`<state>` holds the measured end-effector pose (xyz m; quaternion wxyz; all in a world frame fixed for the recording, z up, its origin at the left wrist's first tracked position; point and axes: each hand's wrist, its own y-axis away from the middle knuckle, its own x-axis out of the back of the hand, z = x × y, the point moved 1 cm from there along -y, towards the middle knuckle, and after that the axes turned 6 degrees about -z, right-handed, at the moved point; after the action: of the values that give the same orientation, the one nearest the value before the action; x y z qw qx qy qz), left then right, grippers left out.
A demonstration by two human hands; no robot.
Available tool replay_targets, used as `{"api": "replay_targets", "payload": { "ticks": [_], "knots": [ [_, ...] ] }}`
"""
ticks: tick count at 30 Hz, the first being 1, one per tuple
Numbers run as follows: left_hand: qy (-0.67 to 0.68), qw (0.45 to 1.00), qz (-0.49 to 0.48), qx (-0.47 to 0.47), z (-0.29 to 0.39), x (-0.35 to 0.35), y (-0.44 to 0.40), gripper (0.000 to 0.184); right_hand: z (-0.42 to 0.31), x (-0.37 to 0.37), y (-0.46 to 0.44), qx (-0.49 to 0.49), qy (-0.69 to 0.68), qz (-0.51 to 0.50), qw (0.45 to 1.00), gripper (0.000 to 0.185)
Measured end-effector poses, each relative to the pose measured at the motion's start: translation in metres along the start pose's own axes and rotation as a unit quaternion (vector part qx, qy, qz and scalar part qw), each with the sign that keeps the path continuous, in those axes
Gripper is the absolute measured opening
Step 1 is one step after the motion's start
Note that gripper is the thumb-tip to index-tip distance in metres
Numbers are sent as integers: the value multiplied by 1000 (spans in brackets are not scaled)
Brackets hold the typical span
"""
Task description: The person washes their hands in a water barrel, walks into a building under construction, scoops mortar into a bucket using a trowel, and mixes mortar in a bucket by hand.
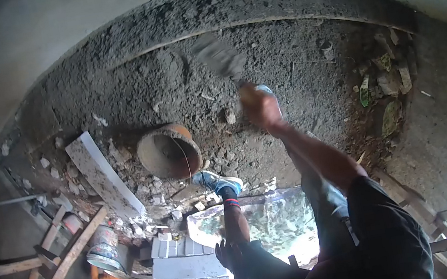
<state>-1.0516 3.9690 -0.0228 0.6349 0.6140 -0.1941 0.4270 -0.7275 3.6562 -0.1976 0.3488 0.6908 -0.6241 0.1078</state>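
Note:
My right hand [260,106] is closed around the handle of a trowel [217,56]. The blade is smeared by motion and lies over rough grey mortar [279,50], close to a long thin strip [252,21] along the wall side. I cannot tell whether the blade touches the mortar. My left hand [225,254] hangs beside my knee with its fingers apart, holding nothing. In front of my blue shoe [218,182] stands a mortar-crusted bucket [170,153] with its wire handle across it; its inside is dark.
A pale, dirt-covered board [104,174] lies left of the bucket among rubble. Broken pieces [392,71] are heaped at the right. Grey tiles or blocks [188,272] and a shiny sheet [281,217] lie by my legs. Timber pieces [72,266] and a paint-stained bucket [104,249] stand lower left.

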Motion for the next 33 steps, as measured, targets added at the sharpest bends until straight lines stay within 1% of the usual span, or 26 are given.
{"api": "replay_targets", "payload": {
  "ticks": [1, 2, 3, 4, 5, 7, 8, 9, 10, 11, 12, 13, 15, 17, 19, 21, 23, 25, 26, 27, 28, 29, 30, 31, 32, 33],
  "knots": [
    [-5, 1000, 3, -10, -6, -3, -3, 19, 26, 26, -17, -183, 76, -46, 979, 41],
    [-42, 998, -18, -36, -18, -6, -2, 24, 73, 46, -31, -169, 33, 66, 983, 45],
    [-81, 994, -41, -61, -31, -7, -1, 30, 96, 76, -46, -225, 50, 94, 968, 48],
    [-85, 993, -50, -63, -39, -9, -2, 31, 112, 110, -58, -209, 87, 142, 964, 49],
    [-93, 992, -49, -70, -41, -8, -4, 31, 131, 139, -76, -269, 120, 163, 942, 48],
    [-124, 988, -56, -72, -46, -5, -8, 29, 164, 191, -107, -306, 179, 176, 918, 45],
    [-132, 987, -55, -74, -45, -3, -8, 29, 180, 212, -120, -320, 157, 197, 913, 41],
    [-136, 983, -30, -116, -43, 0, -11, 27, 191, 228, -133, -339, 134, 205, 908, 36],
    [-138, 978, -6, -158, -38, 3, -14, 25, 200, 239, -140, -323, 136, 196, 916, 33],
    [-146, 977, -7, -158, -36, 5, -16, 25, 206, 239, -148, -328, 129, 194, 916, 33],
    [-152, 972, 0, -177, -25, 9, -20, 17, 208, 234, -156, -355, 9, 160, 921, 32],
    [-155, 968, 4, -196, -18, 11, -19, 10, 205, 224, -159, -378, -108, 122, 911, 32],
    [-175, 968, -10, -177, -16, 9, -16, 9, 182, 182, -165, -360, -134, 69, 921, 32],
    [-192, 968, -14, -161, -9, 7, -19, 9, 165, 118, -179, -292, -9, 103, 951, 30],
    [-174, 968, -16, -180, 0, 9, -20, 17, 102, 92, -175, -235, 25, 90, 968, 31],
    [-152, 976, -31, -151, -2, 6, -16, 19, 80, 78, -182, -233, 34, 76, 969, 30],
    [-179, 974, -21, -137, -1, -1, -13, 20, 79, 86, -191, -232, 69, 77, 967, 30],
    [-178, 973, -20, -144, 2, 1, -11, 21, 87, 106, -187, -272, 21, -13, 962, 31],
    [-180, 972, -15, -152, 5, 1, -11, 21, 99, 105, -193, -243, 52, -1, 969, 30],
    [-180, 973, -15, -144, 5, -1, -10, 21, 108, 109, -191, -239, -96, -30, 966, 30],
    [-150, 981, -8, -119, 4, -3, -6, 14, 106, 109, -187, -226, -111, -31, 967, 28],
    [-117, 988, 0, -96, 6, -6, -3, 8, 103, 110, -185, -214, -122, -28, 969, 27],
    [-112, 989, -1, -97, 11, -7, -5, 8, 95, 104, -186, -227, -105, -32, 968, 26],
    [-116, 986, -4, -117, 17, -4, -8, 8, 84, 93, -191, -237, -89, -34, 967, 24],
    [-122, 984, -7, -133, 23, 1, -10, 8, 73, 85, -191, -207, -69, -16, 976, 26],
    [-121, 984, -5, -128, 26, 2, -12, 8, 62, 73, -198, -239, -71, -43, 968, 26]
  ]
}}
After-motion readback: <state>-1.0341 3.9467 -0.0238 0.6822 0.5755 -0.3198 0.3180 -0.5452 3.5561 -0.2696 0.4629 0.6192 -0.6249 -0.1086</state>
